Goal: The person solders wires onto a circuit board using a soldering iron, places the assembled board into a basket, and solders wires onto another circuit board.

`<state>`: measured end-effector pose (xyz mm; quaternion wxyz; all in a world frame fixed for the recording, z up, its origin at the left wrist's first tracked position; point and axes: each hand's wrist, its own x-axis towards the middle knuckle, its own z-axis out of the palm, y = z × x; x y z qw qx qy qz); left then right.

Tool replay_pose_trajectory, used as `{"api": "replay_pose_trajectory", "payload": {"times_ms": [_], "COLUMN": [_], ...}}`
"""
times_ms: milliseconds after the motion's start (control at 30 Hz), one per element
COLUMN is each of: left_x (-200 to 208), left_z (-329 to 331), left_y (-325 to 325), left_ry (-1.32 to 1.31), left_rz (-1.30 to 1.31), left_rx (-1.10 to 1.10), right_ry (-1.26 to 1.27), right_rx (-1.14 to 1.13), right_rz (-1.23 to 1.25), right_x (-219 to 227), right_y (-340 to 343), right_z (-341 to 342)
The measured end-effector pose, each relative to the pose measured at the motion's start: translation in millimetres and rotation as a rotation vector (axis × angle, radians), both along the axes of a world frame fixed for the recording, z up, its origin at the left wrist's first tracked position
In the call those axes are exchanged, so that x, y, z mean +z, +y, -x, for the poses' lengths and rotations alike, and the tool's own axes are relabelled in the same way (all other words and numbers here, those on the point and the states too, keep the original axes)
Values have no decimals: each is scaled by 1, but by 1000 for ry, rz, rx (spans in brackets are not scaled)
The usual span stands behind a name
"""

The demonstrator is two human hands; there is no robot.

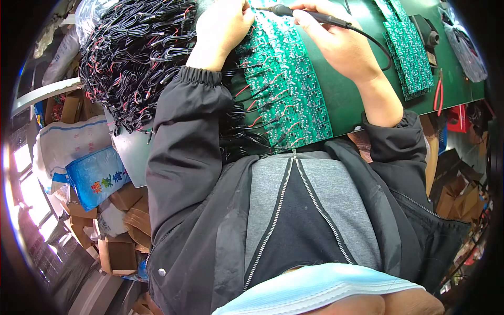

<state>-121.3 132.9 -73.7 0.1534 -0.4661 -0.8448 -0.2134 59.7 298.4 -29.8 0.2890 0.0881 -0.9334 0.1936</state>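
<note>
Green PCB panel [290,94] lies on the table [350,100], near end just by the worker's jacket [184,142]. Looks thin, stiff, light; prob fragile on the comp side, so hold by the long edges, not the parts.

L hand [223,26] at panel's far-left edge, fingers bent in; can't tell from here whether its grip pinches anything. R hand [338,46]: grip pinching a soldering iron [315,16] by its handle, over panel's far end. Iron reads light & rigid; handle's the only sane hold, tip poss hot. Cord [377,40] loops out right of panel, bendy, could drag.

Leads [139,58] heaped left of panel, black w/ red bits: soft, springy, snag-prone. Some ends lie over panel's left edge, so lifting it would likely tug them.

Room: tight left of panel. Right of it, a strip of table, then spare boards [412,63], then red pliers [439,94] at table edge. Panel's near end is close to the edge too; not much slack bodyward.
</note>
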Motion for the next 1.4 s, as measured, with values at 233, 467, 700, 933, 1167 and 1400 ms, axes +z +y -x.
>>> {"api": "replay_pose_trajectory", "payload": {"times_ms": [233,467,700,933,1167,1400], "left_x": [-2,1,13,-1,-21,-1], "left_z": [2,1,8,20,39,16], "left_y": [-1,0,1,0,-2,9], "left_ry": [22,41,27,-272,-379,-314], "left_rz": [11,-3,-54,-45,-12,-31], "left_rx": [-7,-22,-122,-7,57,43], "right_ry": [-52,8,44,79,-60,-83], "right_rx": [8,-56,-88,-8,-48,28], "right_rz": [380,661,367,390,860,712], "right_x": [15,-2,7,4,6,0], "right_y": [-3,2,14,10,6,5], "right_z": [4,-3,-1,7,8,15]}}
